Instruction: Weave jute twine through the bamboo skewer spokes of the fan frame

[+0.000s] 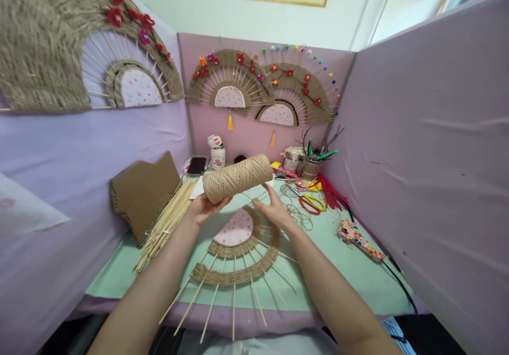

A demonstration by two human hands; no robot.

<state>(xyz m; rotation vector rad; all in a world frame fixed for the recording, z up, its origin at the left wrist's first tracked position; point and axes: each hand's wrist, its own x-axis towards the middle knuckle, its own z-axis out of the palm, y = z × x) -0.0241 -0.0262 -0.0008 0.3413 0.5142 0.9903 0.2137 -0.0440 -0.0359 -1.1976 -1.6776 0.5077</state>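
A thick spool of tan jute twine (238, 177) is held tilted above the table, its right end higher. My left hand (207, 209) grips its left end from below. At the right end, my right hand (272, 205) has its fingertips against the underside, with the thumb spread away. A thin strand runs below the spool near the right thumb. Beneath both hands lies a half-round fan frame (234, 277) of pale sticks woven with twine bands. Its centre is a pink dotted half-circle (237, 228), partly covered by the spool and hands.
Left stand a bundle of thin sticks (165, 222) and folded cardboard (145, 193). On the right are scissors (312, 204), loose twine (300, 217), red strips (332, 190), a glue gun (360, 241) with cord, and a tool pot (311, 168). Finished fans (226, 60) hang on the partitions.
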